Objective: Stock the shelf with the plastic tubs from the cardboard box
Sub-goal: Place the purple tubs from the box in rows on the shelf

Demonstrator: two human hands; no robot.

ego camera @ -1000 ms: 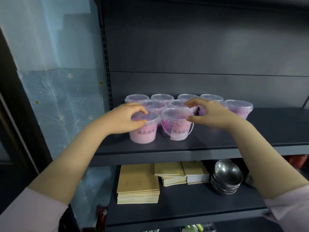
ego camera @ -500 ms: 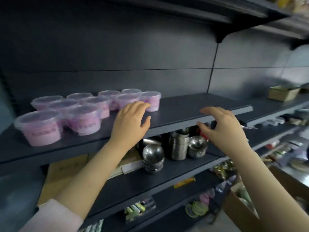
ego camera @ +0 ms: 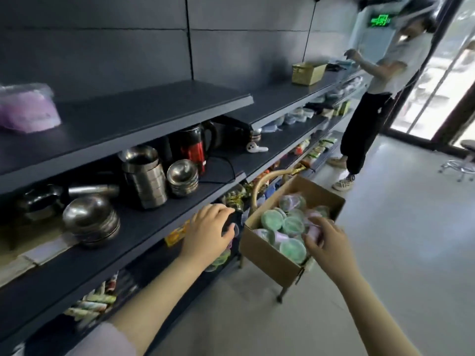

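Note:
An open cardboard box stands on a low stand beside the shelving, filled with several plastic tubs with green and purple lids. My right hand is over the box's near corner, its fingers curved above a pink-lidded tub without closing on it. My left hand hovers left of the box, in front of the lower shelf edge, fingers loosely curled and holding nothing. One pink tub shows, blurred, at the far left of the dark upper shelf.
The shelf below carries steel bowls, stacked steel cups and a red and black kettle. A woven basket handle rises behind the box. Another person works at the shelving further along. Grey floor lies to the right.
My view has swung right and down, from the pink tubs on the shelf to the box. Both hands left the shelf and dropped; the right one now reaches into the box.

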